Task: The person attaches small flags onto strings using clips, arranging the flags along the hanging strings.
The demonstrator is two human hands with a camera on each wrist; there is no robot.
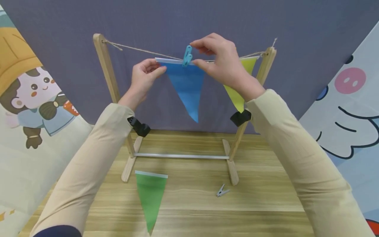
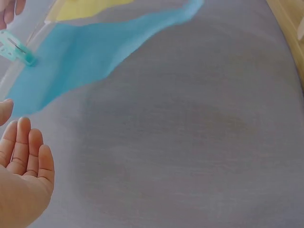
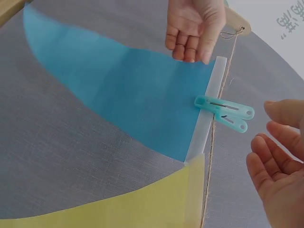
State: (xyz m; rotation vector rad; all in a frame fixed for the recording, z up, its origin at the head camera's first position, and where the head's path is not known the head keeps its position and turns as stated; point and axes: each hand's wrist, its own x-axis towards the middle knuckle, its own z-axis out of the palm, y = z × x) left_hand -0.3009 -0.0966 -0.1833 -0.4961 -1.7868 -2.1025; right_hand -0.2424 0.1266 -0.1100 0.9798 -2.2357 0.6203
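Note:
A blue triangular pennant (image 1: 187, 87) with a white top band hangs on a twine line (image 1: 142, 50). A light-blue clothespin (image 1: 187, 56) clamps the middle of its band to the twine. My right hand (image 1: 222, 57) is beside the clothespin, thumb and fingers spread; the right wrist view shows a gap between them and the clothespin (image 3: 225, 110). By the pennant's upper left corner is my left hand (image 1: 145, 74), fingers fairly straight in the left wrist view; whether its tips touch the corner is unclear. A yellow pennant (image 1: 237, 97) hangs further right, partly hidden behind my right arm.
Two wooden posts (image 1: 106, 67) carry the twine, joined low down by a white rod (image 1: 180, 155). On the wooden tabletop (image 1: 192, 197) lie a green pennant (image 1: 151, 197) and a pale grey clothespin (image 1: 222, 191). A grey-blue cloth panel (image 1: 165, 19) stands behind.

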